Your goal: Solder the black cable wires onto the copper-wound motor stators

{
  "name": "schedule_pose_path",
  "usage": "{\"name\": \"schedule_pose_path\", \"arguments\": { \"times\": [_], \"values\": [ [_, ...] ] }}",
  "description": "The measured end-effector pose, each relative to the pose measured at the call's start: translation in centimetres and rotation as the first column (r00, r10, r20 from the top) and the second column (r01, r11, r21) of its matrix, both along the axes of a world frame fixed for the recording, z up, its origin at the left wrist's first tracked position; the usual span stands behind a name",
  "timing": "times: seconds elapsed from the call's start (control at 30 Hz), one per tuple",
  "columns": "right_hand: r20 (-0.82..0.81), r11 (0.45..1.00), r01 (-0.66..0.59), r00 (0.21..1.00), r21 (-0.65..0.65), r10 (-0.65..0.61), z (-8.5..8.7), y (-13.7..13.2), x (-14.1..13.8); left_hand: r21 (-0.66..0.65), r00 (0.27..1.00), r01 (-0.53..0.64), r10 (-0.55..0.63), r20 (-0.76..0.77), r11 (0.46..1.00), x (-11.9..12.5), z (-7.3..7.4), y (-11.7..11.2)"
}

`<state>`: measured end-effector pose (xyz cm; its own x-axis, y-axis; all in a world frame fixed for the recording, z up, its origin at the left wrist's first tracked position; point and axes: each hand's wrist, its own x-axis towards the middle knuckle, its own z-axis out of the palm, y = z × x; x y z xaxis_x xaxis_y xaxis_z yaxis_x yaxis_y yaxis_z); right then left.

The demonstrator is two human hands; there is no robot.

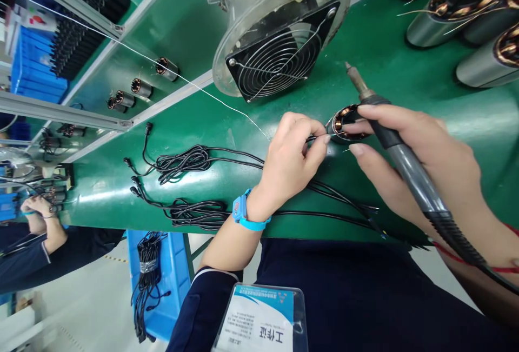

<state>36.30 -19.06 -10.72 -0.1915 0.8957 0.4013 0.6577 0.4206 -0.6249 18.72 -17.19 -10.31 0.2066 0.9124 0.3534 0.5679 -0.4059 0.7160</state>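
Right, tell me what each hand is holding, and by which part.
Right hand holds the soldering iron by its dark handle, tip raised. Left hand pinches a thin wire at the small motor stator.

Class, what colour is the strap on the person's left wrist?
The wrist strap is bright blue, seen in the head view.

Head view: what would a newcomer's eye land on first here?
The two hands meeting mid-frame over a small copper-wound stator on the green bench: the right hand holds a soldering iron, and the left hand pinches a thin wire at the stator. Just above them stands a round-flanged extraction fan.
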Motion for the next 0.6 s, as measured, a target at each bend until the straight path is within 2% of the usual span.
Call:
{"name": "schedule_pose_path", "arguments": {
  "times": [0.13, 0.23, 0.3, 0.4, 0.5, 0.6],
  "values": [
    [0.029, 0.996, 0.078, 0.996, 0.048, -0.079, 0.0, 0.1, -0.4, -0.219, 0.985, 0.036, 0.003, 0.173, 0.975, 0.0, 0.3, -0.1],
    [0.075, 0.997, 0.052, 0.996, 0.063, -0.057, -0.1, 0.1, -0.8, -0.373, 0.953, 0.073, 0.045, 0.299, 0.925, 0.0, 0.3, -0.2],
    [0.083, 0.998, 0.044, 0.995, 0.055, -0.048, -0.2, 0.1, -1.0, -0.411, 0.936, 0.093, 0.061, 0.347, 0.907, 0.0, 0.2, -0.2],
    [0.055, 0.998, 0.051, 0.997, 0.045, -0.054, -0.2, 0.0, -1.2, -0.315, 0.930, 0.093, 0.030, 0.365, 0.944, 0.0, -0.1, -0.2],
    [-0.013, 0.998, 0.053, 0.999, 0.021, -0.053, 0.1, -0.1, -1.3, -0.060, 0.946, 0.071, -0.048, 0.320, 0.996, 0.0, -0.5, -0.1],
    [-0.092, 0.998, 0.059, 0.994, -0.022, -0.061, 0.4, -0.2, -1.4, 0.129, 0.971, 0.078, -0.105, 0.216, 0.988, 0.0, -0.7, -0.1]
  ]
}}
